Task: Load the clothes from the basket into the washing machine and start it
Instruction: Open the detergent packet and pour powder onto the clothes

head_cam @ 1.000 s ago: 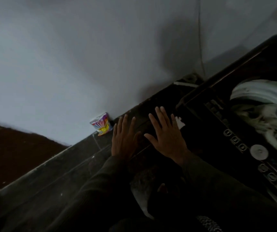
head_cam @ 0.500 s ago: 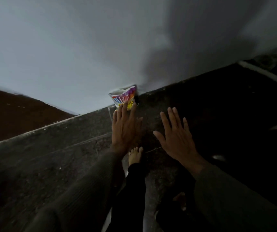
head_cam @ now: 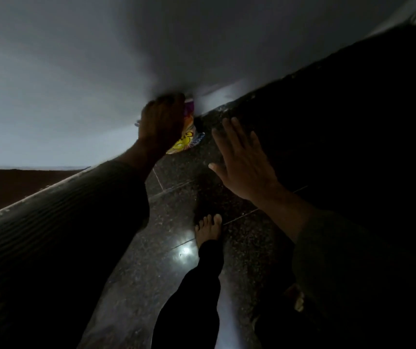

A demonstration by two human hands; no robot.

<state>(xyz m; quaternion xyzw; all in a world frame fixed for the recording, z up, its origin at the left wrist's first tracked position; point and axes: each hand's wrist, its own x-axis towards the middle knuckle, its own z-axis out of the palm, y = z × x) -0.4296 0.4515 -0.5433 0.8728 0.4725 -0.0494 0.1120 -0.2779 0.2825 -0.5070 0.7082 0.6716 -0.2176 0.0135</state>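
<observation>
Left hand (head_cam: 161, 122) grips the colourful packet (head_cam: 185, 144) at the wall (head_cam: 76, 71) — right hand (head_cam: 244, 167) spread nearby.

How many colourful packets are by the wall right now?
1: the colourful packet at the foot of the wall, top gripped by the left hand. The dark right side may hide others.

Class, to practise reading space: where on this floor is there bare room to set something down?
Bare floor lies between the left sleeve, the right hand and the bare foot, and again between sleeve and leg. It is crowded at the wall, where the left hand grips the colourful packet. The far right is too dark to judge.
</observation>
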